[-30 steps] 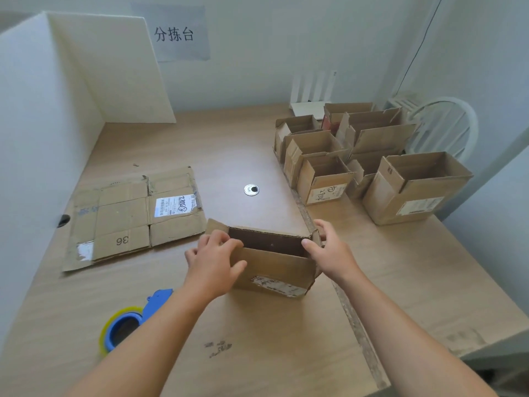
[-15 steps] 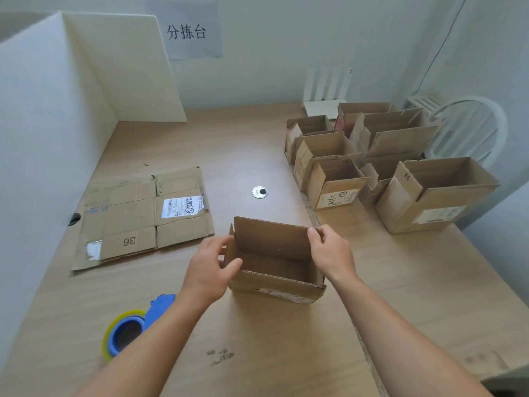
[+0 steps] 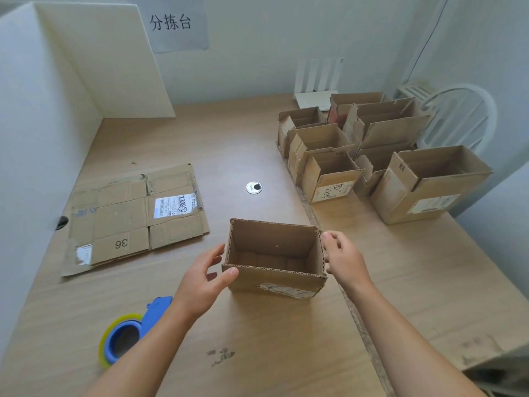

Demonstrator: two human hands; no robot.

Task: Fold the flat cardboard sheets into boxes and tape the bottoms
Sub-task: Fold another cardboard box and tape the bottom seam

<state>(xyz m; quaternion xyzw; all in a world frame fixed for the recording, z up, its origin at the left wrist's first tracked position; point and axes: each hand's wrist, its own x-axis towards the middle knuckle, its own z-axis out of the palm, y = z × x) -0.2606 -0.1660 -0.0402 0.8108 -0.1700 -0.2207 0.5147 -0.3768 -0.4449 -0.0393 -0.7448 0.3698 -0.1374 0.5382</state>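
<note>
Box (image 3: 274,279) sits upright btwn left hand (image 3: 203,279) & right hand (image 3: 345,260), fingers relaxed.

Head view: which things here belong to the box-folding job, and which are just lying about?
Job in hand:
open box nearest the camera
flattened cardboard sheets
blue tape dispenser
folded boxes at right

Lying about:
white chair
wall sign
white router
round grommet in the table

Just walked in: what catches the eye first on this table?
An open cardboard box stands upright at the centre between the left hand and right hand. Finished boxes crowd the far right, a flattened sheet lies at the left, and a blue tape dispenser sits near the left forearm.
</note>
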